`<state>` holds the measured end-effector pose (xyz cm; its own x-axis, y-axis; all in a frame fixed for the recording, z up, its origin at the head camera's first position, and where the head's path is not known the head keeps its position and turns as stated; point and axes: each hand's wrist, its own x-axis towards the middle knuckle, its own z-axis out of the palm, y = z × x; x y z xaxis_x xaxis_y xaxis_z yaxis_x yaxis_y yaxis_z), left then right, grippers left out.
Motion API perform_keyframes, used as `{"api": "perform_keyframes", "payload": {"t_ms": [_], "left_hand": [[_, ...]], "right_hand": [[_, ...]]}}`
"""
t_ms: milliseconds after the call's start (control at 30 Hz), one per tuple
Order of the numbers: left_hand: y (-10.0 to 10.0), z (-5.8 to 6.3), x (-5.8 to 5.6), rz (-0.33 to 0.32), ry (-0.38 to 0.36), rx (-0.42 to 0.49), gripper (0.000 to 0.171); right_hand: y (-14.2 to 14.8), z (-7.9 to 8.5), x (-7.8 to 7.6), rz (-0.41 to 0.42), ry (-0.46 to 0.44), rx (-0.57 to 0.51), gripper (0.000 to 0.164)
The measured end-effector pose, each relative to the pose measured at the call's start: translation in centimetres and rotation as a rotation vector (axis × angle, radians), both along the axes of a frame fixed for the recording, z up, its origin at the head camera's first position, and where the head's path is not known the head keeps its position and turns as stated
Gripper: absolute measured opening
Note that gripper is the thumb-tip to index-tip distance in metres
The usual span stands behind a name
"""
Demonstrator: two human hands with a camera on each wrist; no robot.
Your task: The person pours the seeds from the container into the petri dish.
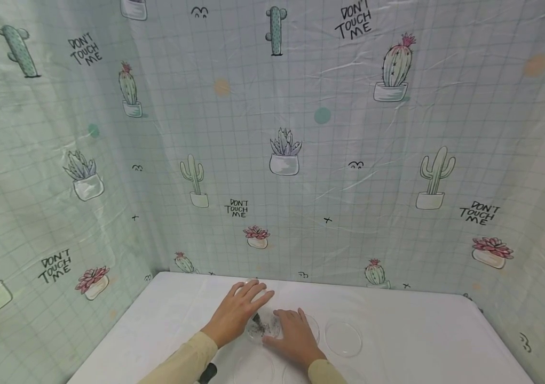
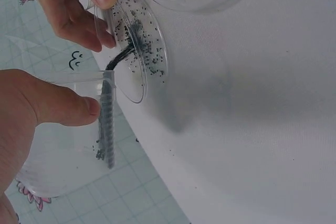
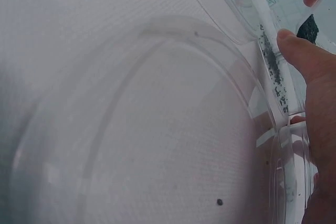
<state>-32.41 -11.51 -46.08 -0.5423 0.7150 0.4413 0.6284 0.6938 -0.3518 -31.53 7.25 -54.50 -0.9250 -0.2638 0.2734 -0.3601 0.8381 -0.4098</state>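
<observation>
My left hand [image 2: 37, 108] grips a clear plastic container [image 2: 63, 150], its thumb pressed on the wall. The container is tipped, and black granules [image 2: 106, 124] lie in a band along its side. A dark stream of them [image 2: 122, 57] runs from its mouth into a clear round petri dish [image 2: 156, 43]. Granules are scattered across that dish. My right hand [image 1: 296, 336] holds the dish at its edge, with thumb and fingers on either side. In the right wrist view, the right thumb is beside the speckled dish [image 3: 273, 72].
More clear round dishes stand on the white table [image 1: 411, 330]: one to the right [image 1: 344, 337], another nearer me [image 1: 254, 368]. A dark object [image 1: 208, 372] shows by the left forearm. Cactus-print sheeting [image 1: 301, 202] encloses the back and sides. Stray granules [image 3: 220, 202] appear near the right hand.
</observation>
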Motion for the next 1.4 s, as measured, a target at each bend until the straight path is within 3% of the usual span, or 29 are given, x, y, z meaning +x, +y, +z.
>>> {"api": "perform_keyframes", "payload": {"t_ms": [167,467,700,967,1400], "left_hand": [[0.0,0.1,0.2,-0.003,-0.005,0.008,0.077],[-0.2,0.0,0.1,0.069,-0.025,0.035,0.078],[-0.6,-0.2,0.3,0.103,-0.057,0.092,0.087],[-0.9,-0.7,0.7,0.194,-0.077,0.147,0.090],[-1.8,-0.9,1.0,0.234,-0.051,0.252,0.102]], "right_hand": [[0.0,-0.1,-0.1,0.005,0.009,0.002,0.075],[-0.1,-0.2,-0.1,0.005,0.022,0.001,0.076],[-0.1,-0.4,-0.1,0.000,0.035,0.002,0.077],[0.0,-0.2,0.1,0.014,0.041,0.002,0.076],[0.0,0.3,0.5,0.013,0.007,-0.016,0.077]]}}
